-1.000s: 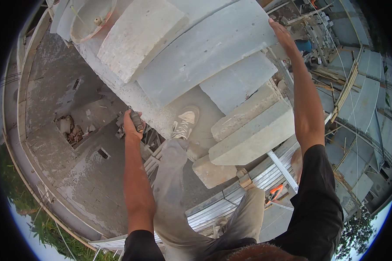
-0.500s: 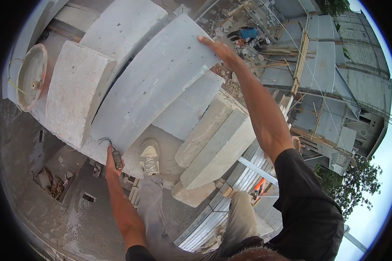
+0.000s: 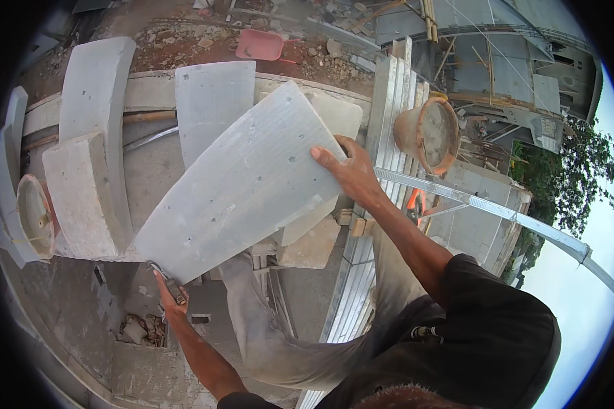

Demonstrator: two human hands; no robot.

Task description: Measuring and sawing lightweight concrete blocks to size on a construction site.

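Note:
A large pale-grey concrete block [image 3: 235, 187] lies tilted across the middle, its face scratched and pitted. My right hand [image 3: 351, 174] grips its right end, thumb on the upper face and the other fingers over the edge, partly hidden. By the block's lower left corner, my left hand [image 3: 172, 300] is closed around a dark-handled tool [image 3: 179, 294] with a bent metal neck. Whether that hand also bears on the block I cannot tell. Behind the held block stands another grey block [image 3: 215, 95], and part of a paler block [image 3: 338, 116] shows past its right end.
Two more blocks [image 3: 82, 194] [image 3: 95, 88] stand at left, beside a round bucket [image 3: 35, 217]. A mortar-filled bucket [image 3: 426, 135] sits at right near metal channels [image 3: 389, 88]. Below left, the level drops to a lower floor [image 3: 136, 371]. A red wheelbarrow [image 3: 260, 45] stands beyond the wall.
The block has come away from beside the left blocks and turned toward me and rightward. My right hand moved down with it, now thumb over its edge. The view has shifted, showing the wheelbarrow.

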